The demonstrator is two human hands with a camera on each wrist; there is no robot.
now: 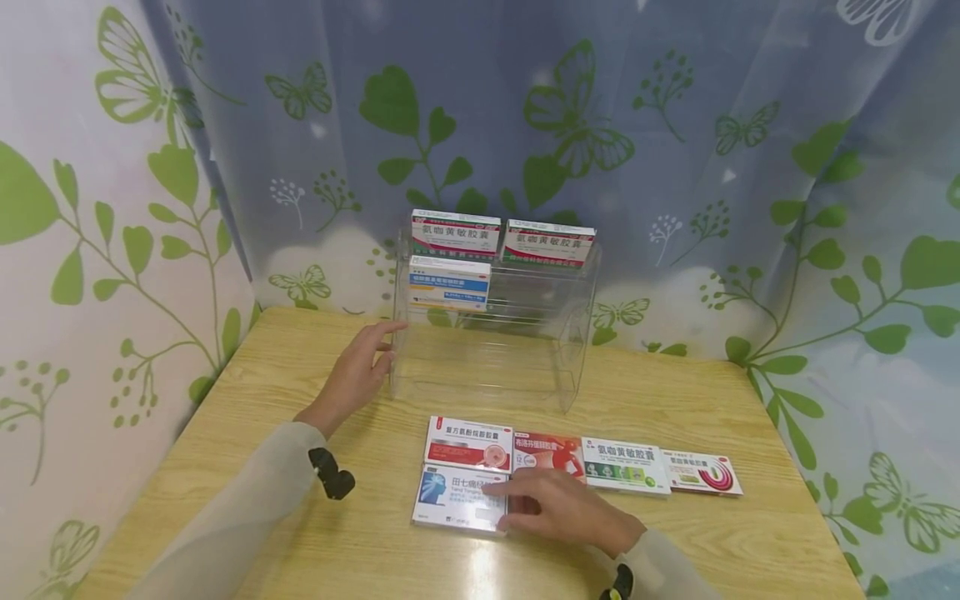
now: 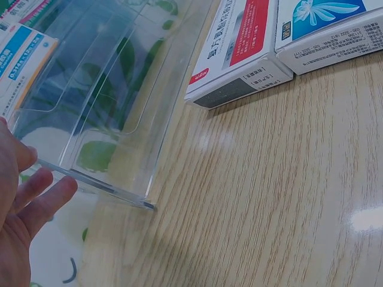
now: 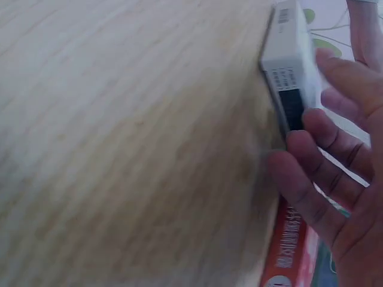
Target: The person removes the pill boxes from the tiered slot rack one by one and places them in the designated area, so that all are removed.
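Note:
My left hand (image 1: 358, 372) is at the left side panel of a clear acrylic display rack (image 1: 487, 388), its fingers fairly straight and touching or nearly touching the panel. In the left wrist view, the fingers (image 2: 52, 200) sit beside the panel's edge. My right hand (image 1: 562, 504) reaches over the right end of a white and blue medicine box (image 1: 447, 502) lying flat on the table. Its fingers are loosely bent. In the right wrist view, fingertips (image 3: 315, 122) are close to the box's end (image 3: 291, 75); contact is unclear.
Behind the white and blue box lies a red and white box (image 1: 457, 446). A red box (image 1: 547, 454), a green and white box (image 1: 626, 467) and a pink-ringed box (image 1: 705, 473) line up rightward. The rack holds two red-green boxes (image 1: 455, 235) (image 1: 550, 243) above a blue-orange box (image 1: 448, 285).

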